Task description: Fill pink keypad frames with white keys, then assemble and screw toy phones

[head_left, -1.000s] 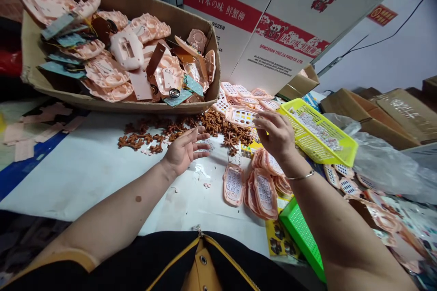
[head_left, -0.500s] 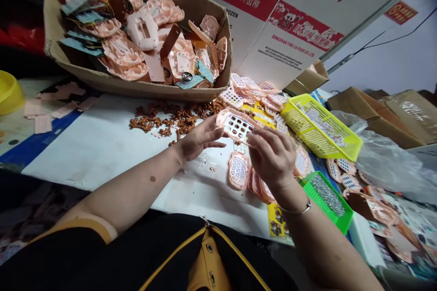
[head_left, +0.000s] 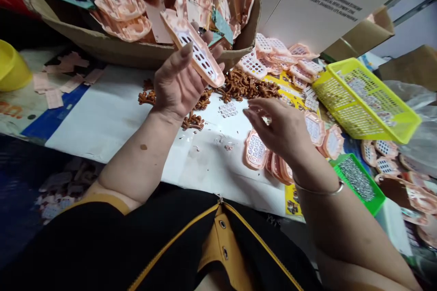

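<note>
An elongated, perforated pale-pink plastic shell (head_left: 204,60) is clasped by the left hand (head_left: 179,82) near the brown cardboard carton (head_left: 102,52); the right hand (head_left: 282,127) is held with fingertips slightly parted, nothing seen gripped.

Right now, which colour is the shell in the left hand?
Pale pink; the shell shows best in the head view.
</note>
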Demonstrator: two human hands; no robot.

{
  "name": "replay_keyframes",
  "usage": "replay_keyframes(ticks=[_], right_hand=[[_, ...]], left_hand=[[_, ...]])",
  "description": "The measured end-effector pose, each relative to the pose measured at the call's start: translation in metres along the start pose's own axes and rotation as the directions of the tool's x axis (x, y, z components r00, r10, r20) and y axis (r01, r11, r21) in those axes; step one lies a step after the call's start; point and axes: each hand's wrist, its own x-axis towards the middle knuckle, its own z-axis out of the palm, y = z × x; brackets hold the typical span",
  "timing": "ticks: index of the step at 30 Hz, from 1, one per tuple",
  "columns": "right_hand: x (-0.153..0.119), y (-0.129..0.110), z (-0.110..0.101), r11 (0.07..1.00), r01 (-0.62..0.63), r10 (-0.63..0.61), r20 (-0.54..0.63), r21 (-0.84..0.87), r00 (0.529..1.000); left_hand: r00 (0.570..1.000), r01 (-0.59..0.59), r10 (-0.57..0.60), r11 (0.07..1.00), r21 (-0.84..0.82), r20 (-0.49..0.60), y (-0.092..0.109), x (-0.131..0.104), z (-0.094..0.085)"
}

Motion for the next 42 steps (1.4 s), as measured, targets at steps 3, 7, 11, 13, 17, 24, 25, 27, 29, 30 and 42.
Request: replay_keyframes(ticks=[3,7,11,13,17,24,25,27,29,30,42], right_hand=[[0.014,-0.004,0.016,0.998,-0.011,0.034,0.396,-0.06,0.918],[0.04,-0.02,0.053,0.991,-0.114,0.131,0.492,-0.064,0.861],[0.071,-0.022,0.081,0.965,-0.264,0.248,0.393,-0.015,0.885],[0.082,-0.018,0.086,0.954,-0.298,0.26,0.436,0.019,0.862],[0.087,-0.007,0.086,0.928,-0.35,0.251,0.481,0.127,0.84],[0.073,0.032,0.063,0.405,-0.587,0.308,0.5,0.701,0.809],[0.071,0.04,0.058,0.364,-0.587,0.312,0.499,0.723,0.809],[0.069,0.056,0.048,0.407,-0.608,0.338,0.507,0.682,0.793],[0.068,0.069,0.041,0.602,-0.601,0.367,0.487,0.525,0.793],[0.069,0.073,0.038,0.719,-0.559,0.372,0.45,0.413,0.812],[0.086,0.005,0.074,0.888,0.458,-0.379,0.502,-0.038,0.777]], left_hand=[[1.0,-0.015,0.015,1.0,-0.009,-0.008,0.009,-0.004,0.005],[0.999,-0.025,0.025,1.0,-0.016,0.021,0.014,-0.008,0.006],[0.996,-0.05,0.054,0.997,-0.058,0.068,0.022,-0.005,0.0],[0.996,-0.061,0.066,0.995,-0.076,0.063,0.026,-0.003,-0.003],[0.995,-0.074,0.066,0.99,-0.117,-0.072,0.031,-0.001,-0.002],[0.992,-0.085,0.07,0.986,-0.141,-0.105,0.032,-0.002,0.001],[0.994,-0.09,0.081,0.987,-0.135,-0.073,0.033,-0.002,0.0],[0.996,-0.086,0.083,0.988,-0.131,-0.033,0.037,-0.002,-0.001],[0.997,-0.075,0.071,0.987,-0.14,-0.031,0.039,-0.003,-0.001],[0.997,-0.069,0.064,0.987,-0.142,-0.034,0.04,-0.004,0.0],[0.996,-0.077,0.074,0.995,-0.061,-0.046,0.032,-0.003,0.001]])
